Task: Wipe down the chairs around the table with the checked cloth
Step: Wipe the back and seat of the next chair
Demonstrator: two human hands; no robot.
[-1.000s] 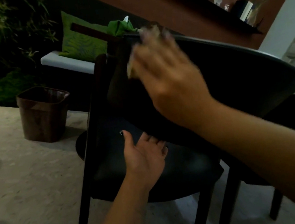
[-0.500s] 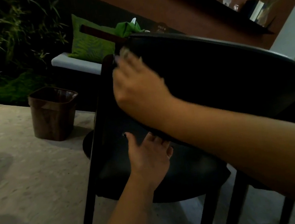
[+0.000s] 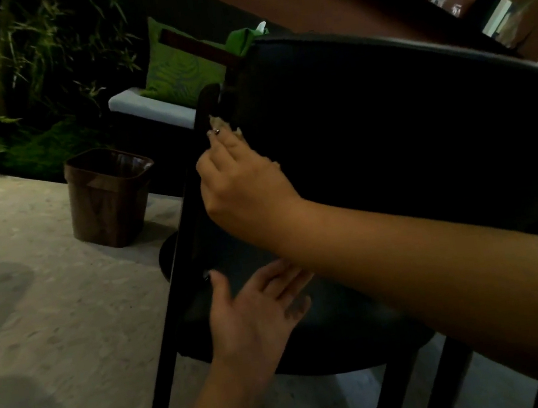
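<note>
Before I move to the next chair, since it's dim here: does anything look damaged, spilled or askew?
Nothing stands out. The right hand presses the cloth to the chair back's edge, the left hand rests on the seat, and the bin stands upright.

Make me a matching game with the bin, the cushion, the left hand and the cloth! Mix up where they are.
Things:
1. bin
2. cushion
3. left hand
4. cloth

Places:
A. flat on the chair seat
B. on the white bench
C. under the right hand, at the chair back's edge
D. standing on the floor

Pairs: 1-D, 2-B, 3-A, 4-C
</note>
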